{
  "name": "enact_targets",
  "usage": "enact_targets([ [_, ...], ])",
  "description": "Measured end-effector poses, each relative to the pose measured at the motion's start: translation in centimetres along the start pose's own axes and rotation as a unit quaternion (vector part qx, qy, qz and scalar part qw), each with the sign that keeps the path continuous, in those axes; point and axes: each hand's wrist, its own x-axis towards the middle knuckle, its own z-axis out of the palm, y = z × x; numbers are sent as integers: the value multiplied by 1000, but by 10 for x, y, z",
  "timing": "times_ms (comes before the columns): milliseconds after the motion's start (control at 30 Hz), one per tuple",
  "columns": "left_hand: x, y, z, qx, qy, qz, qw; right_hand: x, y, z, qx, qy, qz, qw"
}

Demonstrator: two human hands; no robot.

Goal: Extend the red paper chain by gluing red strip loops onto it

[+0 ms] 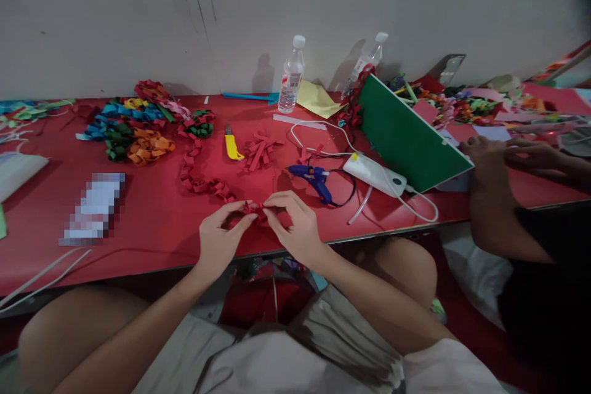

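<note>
At the near edge of the red table, my left hand (225, 229) and my right hand (295, 221) face each other, fingertips pinched on the end of a red paper chain (199, 183). The chain trails away to the left and back in a curve of small links. Just beyond my hands lies a pile of cut red paper strips (260, 151). A blue hot glue gun (316, 182) rests to the right of my right hand, its cord curling away. Left of the strips is a yellow utility knife (232, 144).
Colored paper chains (138, 126) lie at the back left, a phone (95, 206) nearer. A white power strip (375, 173) sits beside a tilted green board (406, 132). Water bottles (292, 77) stand behind. Another person's hands (489, 154) are at the right.
</note>
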Motion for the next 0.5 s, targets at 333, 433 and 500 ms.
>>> enact_targets([
  [333,0,2,-1,12,-12,17,1000,-3,4,-1,-21,-28,-21,999],
  [433,0,5,-1,12,-6,27,1000,-3,4,-2,-15,-41,-21,999],
  [500,-1,6,0,3,2,33,999,-3,4,-3,-9,-45,-21,999],
])
